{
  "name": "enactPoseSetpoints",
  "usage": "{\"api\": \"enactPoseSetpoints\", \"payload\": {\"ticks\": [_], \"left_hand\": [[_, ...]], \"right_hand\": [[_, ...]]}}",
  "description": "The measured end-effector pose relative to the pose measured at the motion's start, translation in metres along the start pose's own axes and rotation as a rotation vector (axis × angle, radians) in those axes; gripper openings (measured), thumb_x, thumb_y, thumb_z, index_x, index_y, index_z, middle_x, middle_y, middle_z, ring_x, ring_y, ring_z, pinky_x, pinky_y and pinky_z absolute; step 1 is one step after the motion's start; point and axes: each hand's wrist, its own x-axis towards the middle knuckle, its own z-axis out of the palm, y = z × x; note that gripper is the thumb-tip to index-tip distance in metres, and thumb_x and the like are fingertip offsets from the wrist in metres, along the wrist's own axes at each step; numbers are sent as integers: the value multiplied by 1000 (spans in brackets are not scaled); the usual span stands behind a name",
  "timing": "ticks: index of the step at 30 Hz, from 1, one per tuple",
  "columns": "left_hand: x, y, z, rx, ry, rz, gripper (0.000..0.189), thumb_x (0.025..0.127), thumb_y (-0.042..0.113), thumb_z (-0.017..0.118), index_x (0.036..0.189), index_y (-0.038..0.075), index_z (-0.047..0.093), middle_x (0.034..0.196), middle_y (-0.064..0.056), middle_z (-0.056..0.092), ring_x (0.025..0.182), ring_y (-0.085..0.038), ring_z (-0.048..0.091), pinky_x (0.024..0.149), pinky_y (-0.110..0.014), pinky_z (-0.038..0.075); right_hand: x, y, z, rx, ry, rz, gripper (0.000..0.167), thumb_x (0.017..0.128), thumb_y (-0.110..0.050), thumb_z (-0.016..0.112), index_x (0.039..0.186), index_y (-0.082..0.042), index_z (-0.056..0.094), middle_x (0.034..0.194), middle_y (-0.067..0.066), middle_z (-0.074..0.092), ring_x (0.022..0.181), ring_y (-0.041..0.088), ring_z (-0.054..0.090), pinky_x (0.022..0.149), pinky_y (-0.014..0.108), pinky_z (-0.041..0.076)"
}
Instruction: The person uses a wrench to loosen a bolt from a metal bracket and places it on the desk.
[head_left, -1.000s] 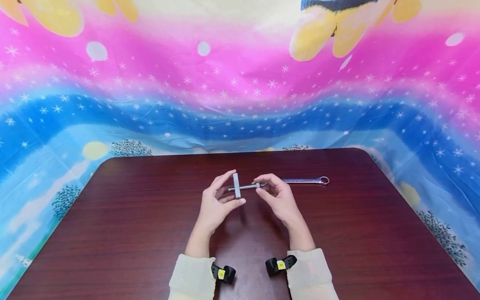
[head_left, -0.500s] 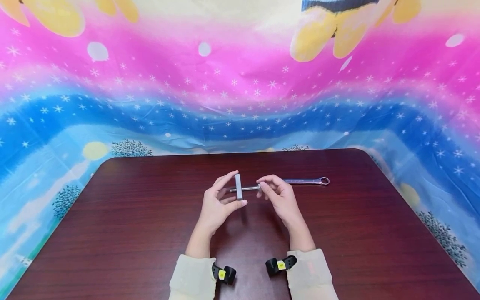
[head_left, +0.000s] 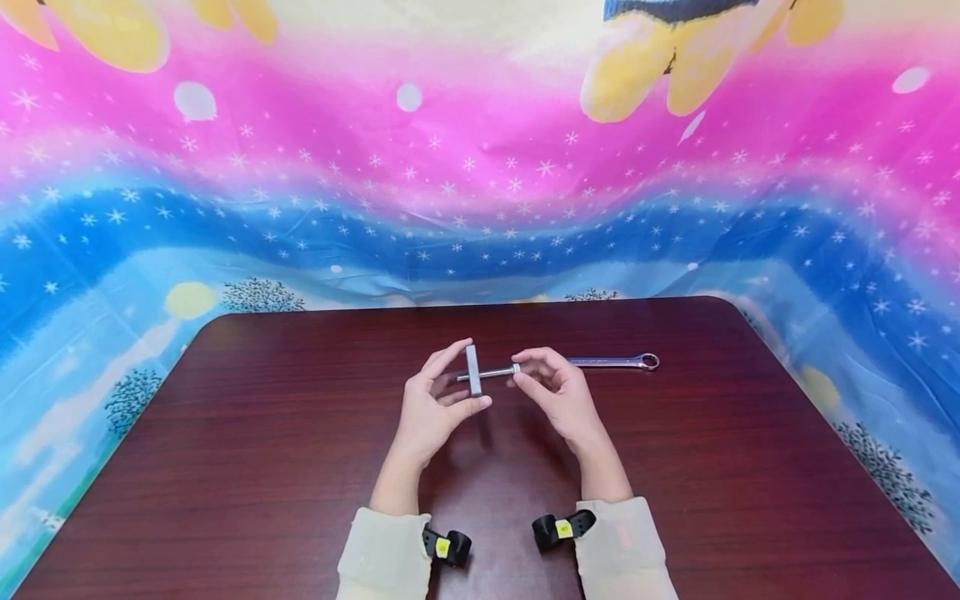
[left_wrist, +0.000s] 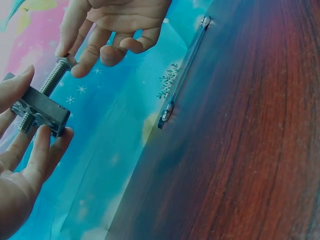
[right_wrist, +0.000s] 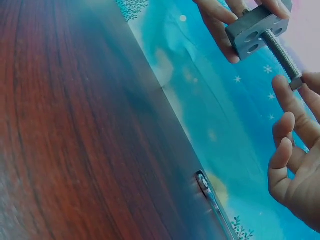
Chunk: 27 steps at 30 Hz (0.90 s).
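Note:
My left hand [head_left: 432,408] grips a grey metal block [head_left: 473,372] by its opposite edges, thumb on one side and fingers on the other. Several round holes show on the block's face in the right wrist view. A threaded bolt [right_wrist: 282,53] passes through the block, and its tip [left_wrist: 26,123] sticks out on the left hand's side. At the other end, the fingertips of my right hand [head_left: 558,396] pinch the hex head [left_wrist: 65,62]. Most of the thread lies between the block and the head. Both hands are raised above the table.
Behind the right hand, a combination wrench [head_left: 615,362] lies on the dark reddish wooden table [head_left: 300,467], its ring end to the right and its other end hidden by the hand. A printed cloth [head_left: 480,208] hangs behind the table.
The right thumb and fingers have shifted around the bolt head, thumb rolling up over it and then back down. The left hand and block stay nearly still; the wrench has not moved.

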Motion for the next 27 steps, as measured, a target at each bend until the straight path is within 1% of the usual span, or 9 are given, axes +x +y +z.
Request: {"api": "enactPoseSetpoints", "payload": {"ticks": [5,7,10,14,16,18,22,24,27], "left_hand": [[-1,3,2,5,-9,-7,74,76,-4,82,138,29,58,133,-3,56,114,-30,66,93,-37,58],[-1,4,2,10,-18,-9,74,76,-3,82,138,30,58,133,-3,56,114,-30,66,93,-37,58],[-1,3,2,4,-20,-6,74,76,-2,82,138,30,58,133,-4,56,113,-33,66,93,-37,58],[0,1,1,-4,-2,-1,74,76,-5,82,137,28,59,132,-4,57,114,-34,66,92,-35,59],[0,1,0,-6,2,-1,74,76,-6,82,137,28,59,131,-4,57,113,-34,66,92,-34,59],[0,1,0,-9,0,0,74,75,-5,82,137,28,59,132,-4,56,113,-35,66,92,-34,59],[0,3,1,-13,-5,2,74,76,-4,82,138,28,59,132,-4,57,113,-39,65,91,-34,59],[0,3,1,-12,-10,7,74,76,-5,82,138,27,58,132,-5,56,112,-39,65,91,-35,59],[-1,4,3,-2,-17,1,74,76,-4,82,138,28,59,132,-5,57,110,-33,66,92,-35,59]], "right_hand": [[1,-2,2,6,28,15,20,98,-8,61,113,6,62,72,-8,66,67,8,63,62,21,49],[1,-3,3,5,46,16,19,98,-8,61,110,6,62,70,-6,64,65,8,61,61,20,48],[0,-3,2,-2,48,11,19,96,-6,63,112,5,62,79,-6,67,73,10,64,67,19,52],[0,-3,1,-32,22,-21,26,92,0,66,117,3,62,96,-8,67,83,10,60,71,19,52],[0,-2,1,-46,17,-34,28,91,2,67,118,3,62,99,-9,65,83,9,57,68,20,50],[0,-2,1,-43,17,-35,28,91,1,67,118,3,62,98,-9,66,83,9,57,69,20,50],[0,-3,1,-22,22,-8,26,93,-2,66,118,3,62,90,-9,69,83,6,63,72,20,52],[-1,-3,1,-8,20,4,24,94,-5,65,117,3,62,82,-8,69,78,6,65,69,20,51],[0,-4,2,1,25,16,20,97,-7,62,113,5,62,73,-7,66,69,7,63,63,20,50]]}}
